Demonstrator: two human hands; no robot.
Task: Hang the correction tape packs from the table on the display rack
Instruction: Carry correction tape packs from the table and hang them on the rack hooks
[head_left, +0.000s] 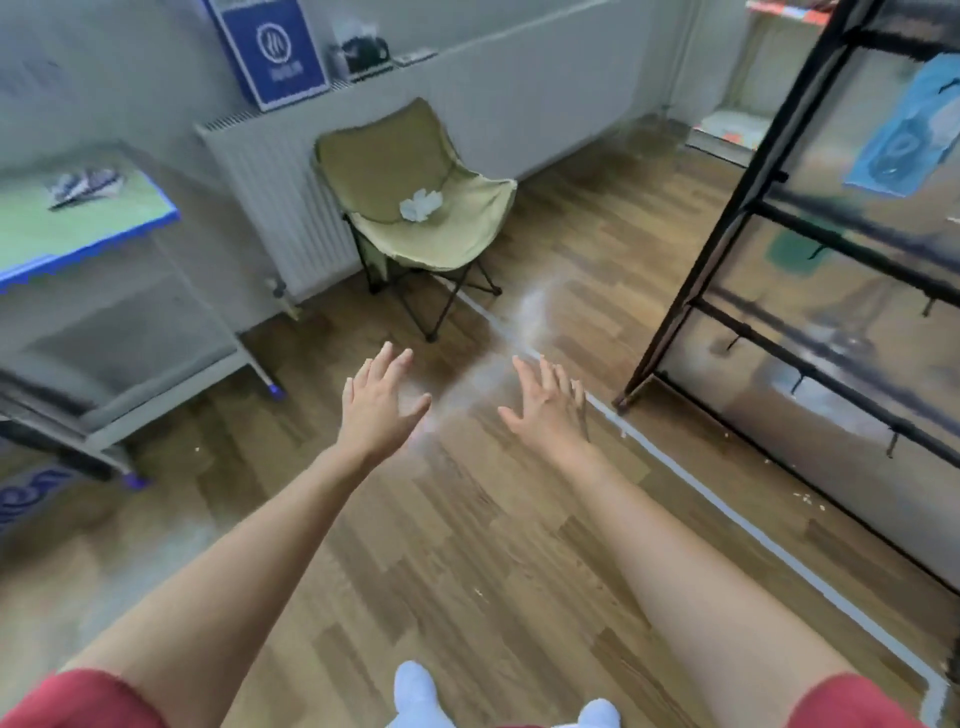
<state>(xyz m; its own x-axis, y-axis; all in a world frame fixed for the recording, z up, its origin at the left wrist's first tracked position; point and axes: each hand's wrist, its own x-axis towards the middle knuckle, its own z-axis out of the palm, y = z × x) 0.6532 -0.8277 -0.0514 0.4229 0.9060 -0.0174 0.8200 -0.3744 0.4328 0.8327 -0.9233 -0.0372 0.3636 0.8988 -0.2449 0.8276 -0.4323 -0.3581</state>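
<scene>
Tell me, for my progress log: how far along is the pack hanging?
Looks done: a blue pack and, seemingly, a green one hang on the black metal display rack. In hand: nothing, left hand and right hand are open, empty. Left: a blurred pile of packs on the green-topped, blue-edged table.

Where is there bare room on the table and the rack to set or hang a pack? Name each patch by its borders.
Table: bare from the packs near its far edge to the blue front edge. Rack: hooks on the lower bars look empty; crowded at top right, where a blue pack hangs.
</scene>
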